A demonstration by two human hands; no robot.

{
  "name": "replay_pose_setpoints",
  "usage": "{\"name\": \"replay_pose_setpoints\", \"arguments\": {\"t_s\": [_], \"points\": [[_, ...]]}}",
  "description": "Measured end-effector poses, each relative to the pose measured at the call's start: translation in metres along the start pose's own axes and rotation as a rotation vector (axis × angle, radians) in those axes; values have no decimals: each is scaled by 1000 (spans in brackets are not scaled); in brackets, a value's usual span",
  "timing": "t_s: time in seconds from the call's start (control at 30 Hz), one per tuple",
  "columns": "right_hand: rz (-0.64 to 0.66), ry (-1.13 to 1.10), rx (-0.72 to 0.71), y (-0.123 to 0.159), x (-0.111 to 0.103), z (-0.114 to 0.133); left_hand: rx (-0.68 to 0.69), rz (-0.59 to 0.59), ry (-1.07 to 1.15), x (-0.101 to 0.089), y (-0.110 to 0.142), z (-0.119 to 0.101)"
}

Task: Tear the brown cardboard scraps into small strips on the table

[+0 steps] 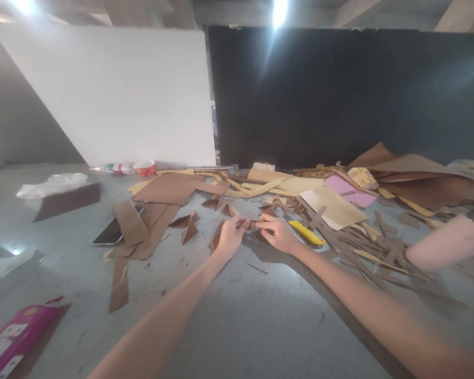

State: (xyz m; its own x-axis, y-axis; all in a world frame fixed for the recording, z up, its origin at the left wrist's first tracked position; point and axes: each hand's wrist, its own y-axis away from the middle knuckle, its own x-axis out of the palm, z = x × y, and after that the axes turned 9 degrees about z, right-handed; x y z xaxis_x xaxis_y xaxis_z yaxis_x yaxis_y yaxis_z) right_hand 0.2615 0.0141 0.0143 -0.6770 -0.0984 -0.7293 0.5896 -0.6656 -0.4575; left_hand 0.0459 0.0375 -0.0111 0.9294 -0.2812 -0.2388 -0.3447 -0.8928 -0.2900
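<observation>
My left hand (232,235) and my right hand (277,232) meet over the middle of the grey table. Pinched between their fingertips is a small dark brown leather piece (253,224), mostly hidden by the fingers. Just right of my right hand lies a yellow-handled cutter (307,233). Beside my left hand are brown triangular leather pieces (189,231), some standing up folded. Small brown scraps (278,204) are heaped beyond my fingers.
Leather strips (395,258) cover the right side, where another person's arm (446,245) reaches in. On the left, a phone (112,231) lies partly under brown sheets (132,223). A red paper cup (145,168) stands at the back, and a purple box (31,331) sits front left.
</observation>
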Motion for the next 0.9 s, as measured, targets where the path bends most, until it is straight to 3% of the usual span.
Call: {"name": "replay_pose_setpoints", "arguments": {"t_s": [0.2,0.33,0.43,0.6,0.9], "points": [[-85,-93,70,4,0,-1,-2,-4,-14,1,3,-3],[-142,-119,197,5,0,-1,-29,13,-46,1,3,-2],[-99,-108,254,3,1,0,-25,29,-81,1,4,-4],[24,-28,232,0,4,-1,-16,57,-177,2,8,-13],[63,-49,236,0,5,-4,-3,68,-180,4,8,-16]]}}
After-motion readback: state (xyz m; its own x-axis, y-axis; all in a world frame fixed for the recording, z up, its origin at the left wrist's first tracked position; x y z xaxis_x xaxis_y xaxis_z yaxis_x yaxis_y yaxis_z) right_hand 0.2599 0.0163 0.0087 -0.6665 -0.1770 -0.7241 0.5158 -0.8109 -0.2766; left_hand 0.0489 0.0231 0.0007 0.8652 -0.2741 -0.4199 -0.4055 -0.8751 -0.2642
